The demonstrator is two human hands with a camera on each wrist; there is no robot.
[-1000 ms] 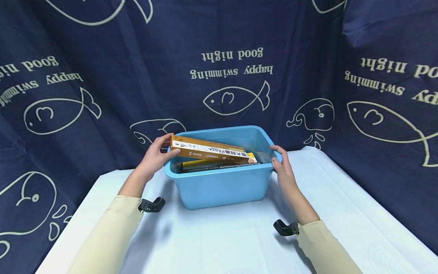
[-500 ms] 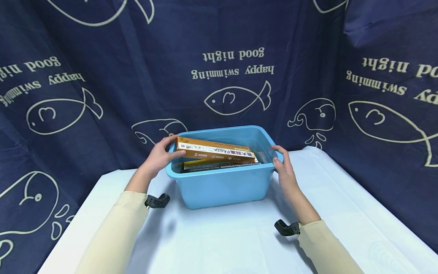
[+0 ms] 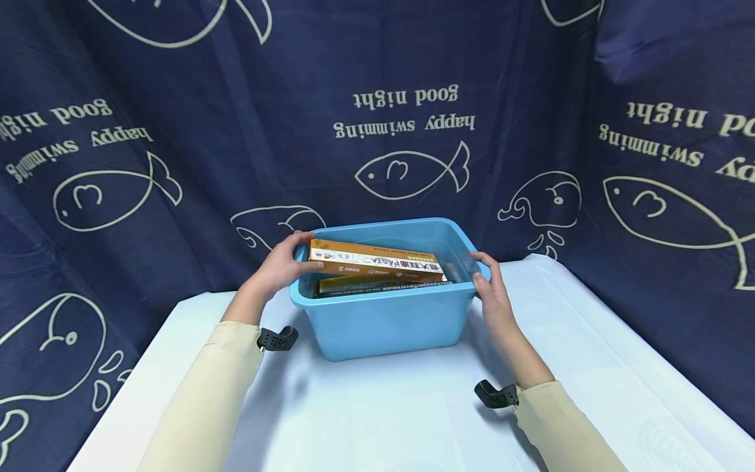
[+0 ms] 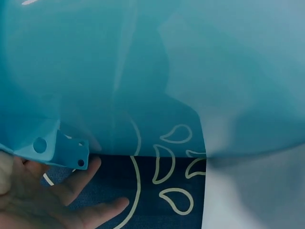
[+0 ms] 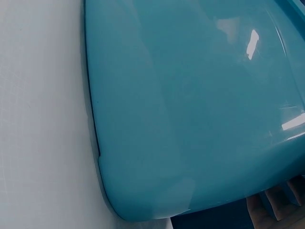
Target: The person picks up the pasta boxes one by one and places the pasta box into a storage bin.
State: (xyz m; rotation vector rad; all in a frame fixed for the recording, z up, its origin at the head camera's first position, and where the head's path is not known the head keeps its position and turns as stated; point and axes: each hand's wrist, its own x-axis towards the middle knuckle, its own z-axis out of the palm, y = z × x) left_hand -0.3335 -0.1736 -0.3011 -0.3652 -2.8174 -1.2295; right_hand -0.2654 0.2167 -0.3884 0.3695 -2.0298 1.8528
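Note:
A light blue plastic bin stands on the white table. My left hand pinches the left end of an orange-brown pasta box, thumb on its near side. That box lies tilted inside the bin, its left end higher, over a black and yellow box labelled as black pepper sauce. My right hand grips the bin's right rim, thumb on top. In the left wrist view, fingers of the left hand spread past the bin's rim. Fingers of the right hand show under the rim in the right wrist view.
White cloth covers the table. A dark blue curtain with fish prints hangs close behind the bin and on both sides. Black bands are worn at both wrists.
My left hand has shifted right and slightly down with the pasta box, whose left end now sits further inside the bin. My right hand stays on the rim.

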